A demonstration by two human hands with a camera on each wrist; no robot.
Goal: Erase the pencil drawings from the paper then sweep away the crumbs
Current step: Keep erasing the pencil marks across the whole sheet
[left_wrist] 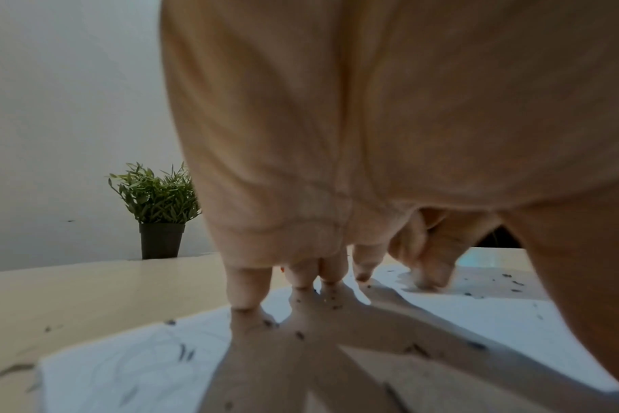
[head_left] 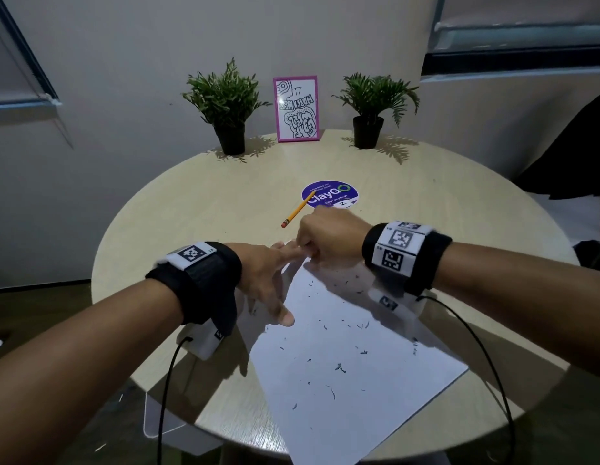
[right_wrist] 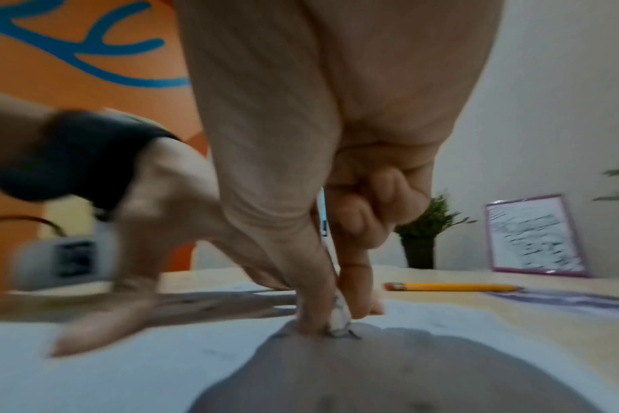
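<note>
A white sheet of paper [head_left: 352, 370] lies on the round table, strewn with dark eraser crumbs [head_left: 340, 367]. Faint pencil lines [left_wrist: 152, 360] show near its left edge in the left wrist view. My left hand [head_left: 275, 280] lies flat on the paper's far left part, fingers spread and straight. My right hand [head_left: 325, 239] is at the paper's far corner, pinching a small white eraser [right_wrist: 340, 318] between thumb and forefinger, its tip down on the sheet. The eraser is hidden in the head view.
A yellow pencil [head_left: 298, 209] lies beyond the hands, its tip on a purple round sticker [head_left: 330, 194]. Two potted plants [head_left: 226, 105] [head_left: 375, 105] and a pink-framed drawing [head_left: 295, 109] stand at the table's far edge. The paper's near corner overhangs the table edge [head_left: 204, 427].
</note>
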